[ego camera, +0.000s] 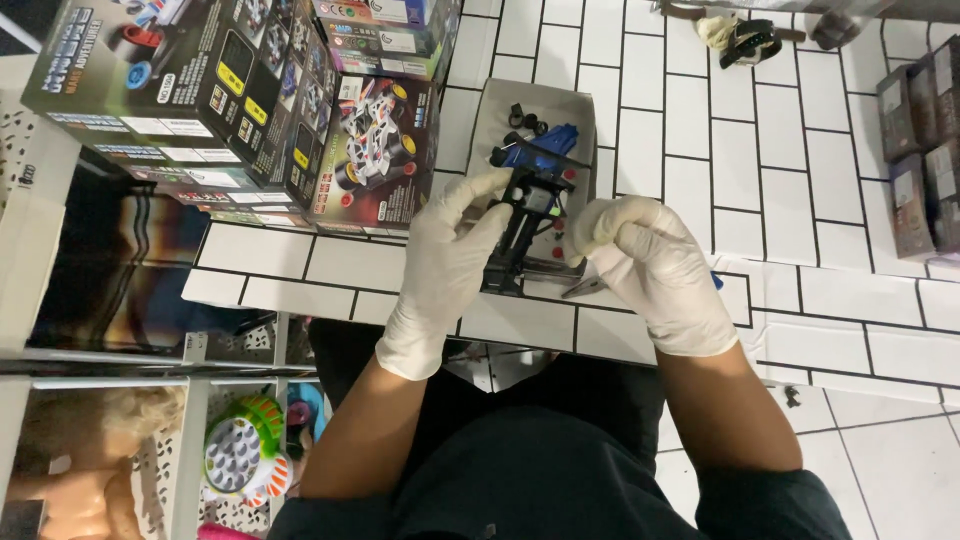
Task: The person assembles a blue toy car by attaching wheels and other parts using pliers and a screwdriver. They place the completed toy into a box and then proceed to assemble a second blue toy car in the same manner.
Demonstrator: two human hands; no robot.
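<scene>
White-tiled worktop [700, 130] with dark grout lines, seen from above; a tiled floor is visible at lower right.

Toy car [528, 215]: black chassis with blue upper part, held over the near edge of the worktop, between both hands. Its lower end appears rested on the tiles, so that the weight is borne by the surface while it is worked on.

Left hand [445, 270]: white-gloved, closed round the left side of the car, thumb raised against the body; the car is steadied by it.

Right hand [650, 270]: white-gloved, fingers curled narrowly at the right side of the car. A slim metal tool [580, 288] projects from beneath the palm, with a blue end showing past the hand at the right; the exact grip cannot be told.

Tray [575, 110]: shallow grey box just behind the car, with small black parts in it, kept within reach.

Toy boxes [250, 100]: printed cartons stacked at upper left, crowding the left hand's side.

Dark boxes [920, 140]: stacked at the right edge, well apart.

Shelf [180, 440]: below left, with a doll and a round green toy.
</scene>
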